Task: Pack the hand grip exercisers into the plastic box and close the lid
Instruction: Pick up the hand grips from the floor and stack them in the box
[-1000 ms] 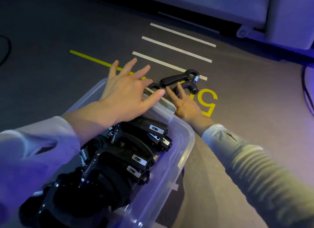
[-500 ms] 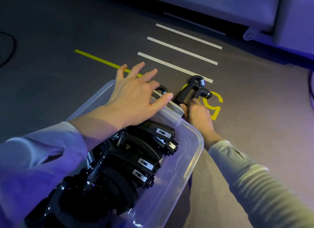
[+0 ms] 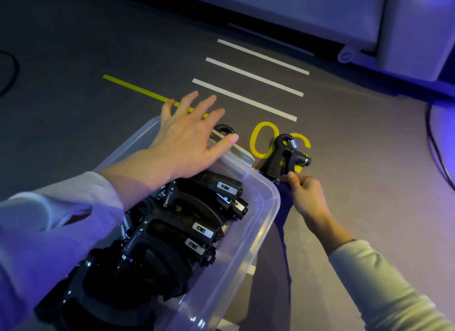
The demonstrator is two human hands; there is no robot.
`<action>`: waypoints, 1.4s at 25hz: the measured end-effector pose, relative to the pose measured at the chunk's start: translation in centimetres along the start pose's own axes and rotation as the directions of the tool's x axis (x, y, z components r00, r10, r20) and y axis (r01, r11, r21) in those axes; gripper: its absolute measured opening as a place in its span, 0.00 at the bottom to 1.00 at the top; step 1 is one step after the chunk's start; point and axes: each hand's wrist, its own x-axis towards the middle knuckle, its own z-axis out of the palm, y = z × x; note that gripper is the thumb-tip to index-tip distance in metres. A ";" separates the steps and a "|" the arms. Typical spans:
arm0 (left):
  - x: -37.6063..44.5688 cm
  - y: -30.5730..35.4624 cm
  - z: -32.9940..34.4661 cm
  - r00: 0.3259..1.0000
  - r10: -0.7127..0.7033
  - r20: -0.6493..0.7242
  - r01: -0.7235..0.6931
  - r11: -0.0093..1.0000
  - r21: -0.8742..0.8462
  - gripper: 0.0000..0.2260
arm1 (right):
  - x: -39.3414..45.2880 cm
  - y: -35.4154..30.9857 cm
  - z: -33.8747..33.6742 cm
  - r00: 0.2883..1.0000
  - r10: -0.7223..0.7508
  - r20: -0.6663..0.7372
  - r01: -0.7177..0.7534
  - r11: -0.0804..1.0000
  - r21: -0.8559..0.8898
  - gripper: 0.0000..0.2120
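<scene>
Grey floor (image 3: pixel 73 59), painted lines. Clear plastic box (image 3: pixel 258 232) nearly full of black exercisers (image 3: pixel 177 222). Left hand (image 3: pixel 187 138) flat, fingers spread over far rim. Right hand (image 3: pixel 306 192) pinches loose exerciser (image 3: pixel 283 155) just beside box. Mid-packing; next, lift it in.

Exercisers (image 3: pixel 187 222) piled in box (image 3: pixel 256 229); one exerciser (image 3: pixel 283 158) right of box, another (image 3: pixel 225 129) behind.
</scene>
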 end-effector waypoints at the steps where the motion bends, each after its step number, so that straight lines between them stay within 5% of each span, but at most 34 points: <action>1: -0.1 0.1 0.0 1.000 -0.011 0.013 0.012 1.000 -0.021 0.35 | -0.4 -0.5 -0.4 0.998 0.043 0.037 -0.048 0.989 0.140 0.17; 4: -1.4 0.3 -0.2 0.996 -0.013 0.084 0.020 0.997 -0.075 0.31 | -2.1 -1.8 -2.1 0.992 0.077 0.098 -0.113 0.891 0.440 0.17; 9: -6.5 -0.2 -1.1 0.985 0.052 0.165 -0.035 0.994 -0.102 0.34 | -6.9 -3.5 -5.3 0.996 -0.086 0.007 0.075 0.900 0.429 0.16; 14: -16.2 -1.6 -2.4 0.996 -0.039 0.075 0.046 0.995 -0.091 0.31 | -13.5 -7.6 -7.5 0.836 -0.534 -0.125 0.547 0.831 0.101 0.12; 18: -24.6 -1.9 -3.0 0.982 -0.181 0.050 0.185 0.980 -0.075 0.35 | -17.8 -10.0 -4.8 0.654 -0.751 0.091 0.755 0.641 -0.142 0.17; 21: -26.9 -1.4 -2.9 0.960 -0.270 0.080 0.276 0.958 -0.072 0.37 | -19.2 -10.7 -2.1 0.639 -0.722 0.264 0.765 0.564 -0.310 0.20; 24: -27.3 -1.5 -2.9 0.951 -0.303 0.062 0.307 0.949 -0.069 0.38 | -19.4 -11.2 -0.5 0.619 -0.694 0.369 0.739 0.354 -0.574 0.27; 26: -27.3 -1.5 -2.6 0.955 -0.288 0.074 0.292 0.955 -0.046 0.39 | -19.2 -11.7 0.2 0.618 -0.631 0.469 0.673 0.116 -0.730 0.31; 29: -27.4 -1.7 -2.4 0.955 -0.283 0.089 0.285 0.958 -0.018 0.37 | -19.2 -12.1 1.7 0.601 -0.525 0.603 0.631 -0.151 -0.761 0.37; 32: -27.3 -1.7 -2.3 0.963 -0.259 0.079 0.260 0.966 0.000 0.36 | -19.1 -11.3 3.2 0.609 -0.429 0.667 0.692 -0.123 -0.711 0.39; 35: -27.1 -1.8 -2.2 0.972 -0.223 0.079 0.221 0.975 0.029 0.36 | -18.6 -10.3 3.5 0.649 -0.305 0.697 0.759 0.190 -0.623 0.35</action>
